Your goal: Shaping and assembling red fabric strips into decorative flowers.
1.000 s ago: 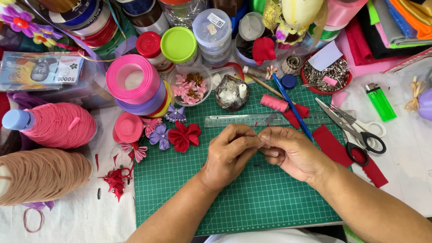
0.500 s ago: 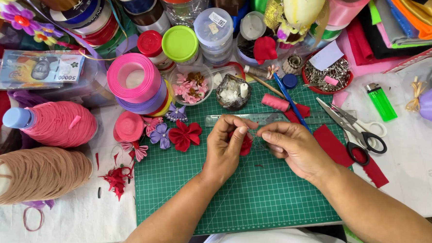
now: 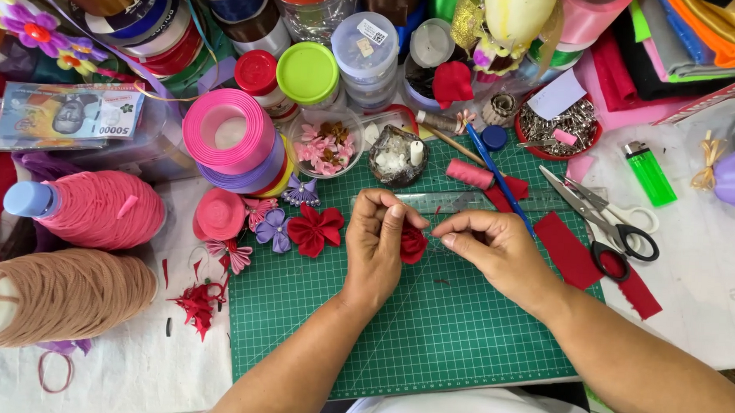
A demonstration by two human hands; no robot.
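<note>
My left hand (image 3: 376, 246) pinches a small folded red fabric piece (image 3: 413, 243) above the green cutting mat (image 3: 428, 333). My right hand (image 3: 489, 249) sits just to the right of it, fingertips closed near the red piece as if on something thin; what it grips is too small to see. A finished red fabric flower (image 3: 315, 229) and a purple one (image 3: 274, 230) lie on the mat's left edge. A clear ruler (image 3: 446, 203) lies just beyond my hands.
Scissors (image 3: 606, 221) and red fabric strips (image 3: 568, 250) lie to the right, a green lighter (image 3: 650, 173) beyond. Pink ribbon rolls (image 3: 230, 134), thread cones (image 3: 95, 211), jars and a dish of pins (image 3: 565, 124) crowd the back and left.
Both hands have lifted slightly away from the mat and toward the ruler. The red fabric piece now shows between my left fingers, where before the hands covered it.
</note>
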